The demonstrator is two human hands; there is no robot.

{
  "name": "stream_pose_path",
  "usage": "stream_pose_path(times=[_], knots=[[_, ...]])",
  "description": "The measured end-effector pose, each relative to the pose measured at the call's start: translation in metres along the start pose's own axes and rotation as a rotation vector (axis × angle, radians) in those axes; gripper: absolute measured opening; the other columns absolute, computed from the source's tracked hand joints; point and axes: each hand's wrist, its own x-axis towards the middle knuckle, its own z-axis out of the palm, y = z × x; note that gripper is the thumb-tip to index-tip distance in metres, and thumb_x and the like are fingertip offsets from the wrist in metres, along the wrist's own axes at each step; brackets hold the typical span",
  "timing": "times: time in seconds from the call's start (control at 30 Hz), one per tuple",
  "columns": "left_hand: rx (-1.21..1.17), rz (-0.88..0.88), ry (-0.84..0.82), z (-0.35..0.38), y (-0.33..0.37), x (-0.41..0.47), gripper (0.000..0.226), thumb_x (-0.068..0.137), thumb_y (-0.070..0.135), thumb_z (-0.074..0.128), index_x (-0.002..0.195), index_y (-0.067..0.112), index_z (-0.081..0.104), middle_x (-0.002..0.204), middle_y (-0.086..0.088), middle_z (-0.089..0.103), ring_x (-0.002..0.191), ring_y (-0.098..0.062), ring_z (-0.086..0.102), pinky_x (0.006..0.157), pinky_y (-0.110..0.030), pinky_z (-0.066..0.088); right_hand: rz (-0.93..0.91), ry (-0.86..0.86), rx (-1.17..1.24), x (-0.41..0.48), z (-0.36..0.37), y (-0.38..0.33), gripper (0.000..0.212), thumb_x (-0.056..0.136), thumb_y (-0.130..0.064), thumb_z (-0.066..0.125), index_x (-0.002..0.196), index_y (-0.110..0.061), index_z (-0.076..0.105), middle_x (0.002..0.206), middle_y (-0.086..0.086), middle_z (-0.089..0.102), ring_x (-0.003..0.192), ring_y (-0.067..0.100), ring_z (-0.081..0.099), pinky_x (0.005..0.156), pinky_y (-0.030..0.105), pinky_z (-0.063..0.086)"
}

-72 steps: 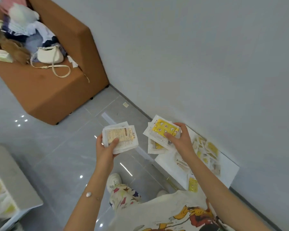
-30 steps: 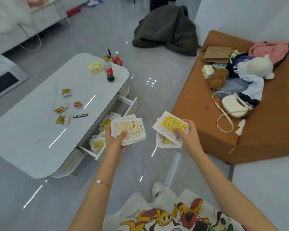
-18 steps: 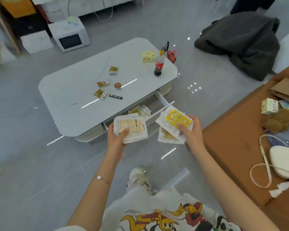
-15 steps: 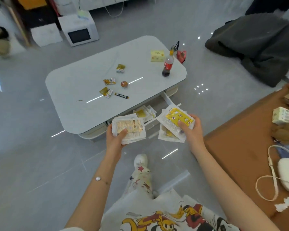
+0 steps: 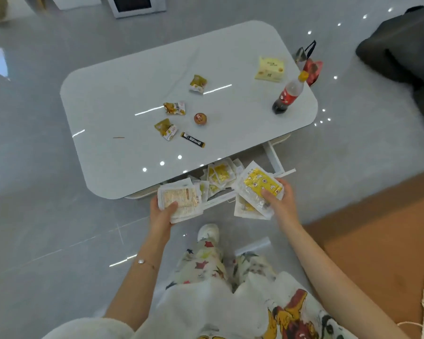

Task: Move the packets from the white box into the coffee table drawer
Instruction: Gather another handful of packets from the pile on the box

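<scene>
My left hand [image 5: 161,215] grips a stack of white packets [image 5: 181,199] with printed text facing up. A second stack, topped by a yellow-and-clear packet [image 5: 258,185], is held in my right hand [image 5: 280,201]. Both stacks hover just in front of the open drawer [image 5: 273,159] of the white coffee table [image 5: 123,94]. Inside the drawer lie several more yellow and white packets [image 5: 220,173]. The white box is out of view.
On the tabletop sit a cola bottle [image 5: 287,95], a yellow tissue pack [image 5: 269,69], three small snack packets [image 5: 174,108], a round candy [image 5: 200,118] and a black stick sachet [image 5: 193,139]. An orange sofa [image 5: 382,243] lies at right, a dark coat [image 5: 402,50] beyond.
I have turned from the white box by the wall to the coffee table and come up close. Both hands, still holding their stacks, now hang at the open drawer.
</scene>
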Motion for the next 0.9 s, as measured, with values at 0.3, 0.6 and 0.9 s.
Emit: stream_pose_path(times=[0.3, 0.6, 0.9], knots=[[-0.151, -0.184, 0.230, 0.013, -0.115, 0.190, 0.045, 0.089, -0.004, 0.058, 0.129, 0.013, 0.042, 0.122, -0.015, 0.059, 0.101, -0.029, 0.065, 0.083, -0.046, 0.057, 0.191, -0.120, -0.190, 0.207, 0.101, 0.147, 0.043, 0.091, -0.010, 0.063, 0.126, -0.020, 0.042, 0.110, -0.006, 0.051, 0.089, 0.005, 0.055, 0.059, 0.012, 0.042], [-0.203, -0.196, 0.347, 0.023, -0.203, 0.334, 0.048, 0.091, -0.005, 0.053, 0.128, 0.023, 0.039, 0.113, -0.005, 0.058, 0.099, -0.023, 0.061, 0.086, -0.045, 0.053, 0.212, -0.244, -0.317, 0.343, 0.176, 0.269, 0.060, 0.090, -0.010, 0.064, 0.141, -0.018, 0.034, 0.125, -0.004, 0.044, 0.107, 0.011, 0.048, 0.063, 0.009, 0.041], [0.220, -0.040, 0.360, 0.023, -0.189, 0.309, 0.067, 0.090, 0.006, 0.060, 0.147, 0.022, 0.029, 0.147, -0.001, 0.041, 0.135, -0.020, 0.041, 0.109, -0.042, 0.039, 0.079, -0.266, -0.573, 0.323, 0.164, 0.252, 0.063, 0.088, -0.012, 0.064, 0.143, -0.019, 0.034, 0.142, 0.003, 0.042, 0.125, 0.020, 0.045, 0.092, 0.024, 0.041]])
